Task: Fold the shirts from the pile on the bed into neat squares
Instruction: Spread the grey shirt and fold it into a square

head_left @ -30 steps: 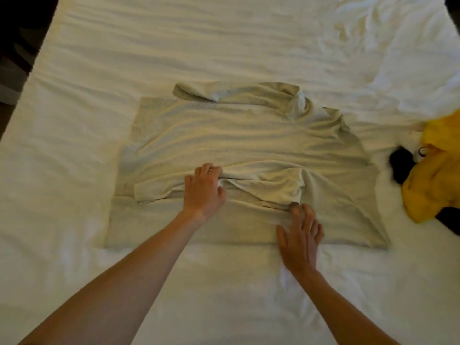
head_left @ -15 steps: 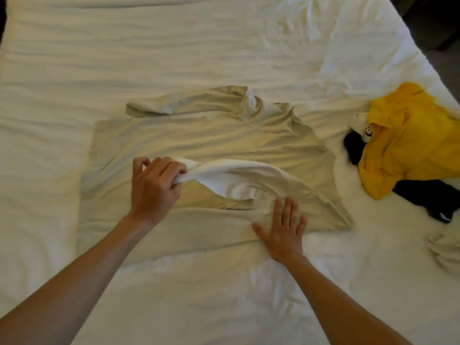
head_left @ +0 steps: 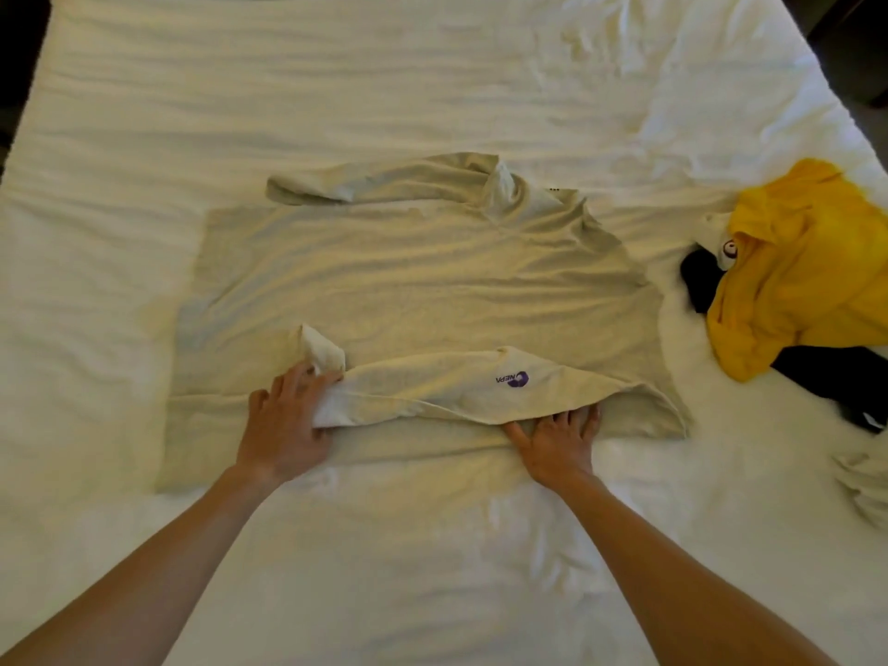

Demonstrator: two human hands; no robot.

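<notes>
the pale beige long-sleeved cotton shirt (head_left: 423,281) is spread flat across the middle of the white-sheeted bed (head_left: 144,113), with the near sleeve (head_left: 456,391) laid across the lower body and a small purple logo (head_left: 513,378) showing on it. the sleeve's cuff end is pinched in the left hand (head_left: 283,425), fingers curled around the fabric, while the right hand (head_left: 557,439) is pressed flat with fingers spread at the shoulder crease, nothing gripped there. biggest risk imo: the cuff end is bunched up and twisted, so a lumpy fold could get locked in if it's laid down as is. the far sleeve (head_left: 384,182) is crumpled along the top edge too, so a lopsided square is likely. the soft bedding could also let the whole thing be dragged when the sleeve is pulled. the yellow and black pile (head_left: 793,271) sits well apart on the right
</notes>
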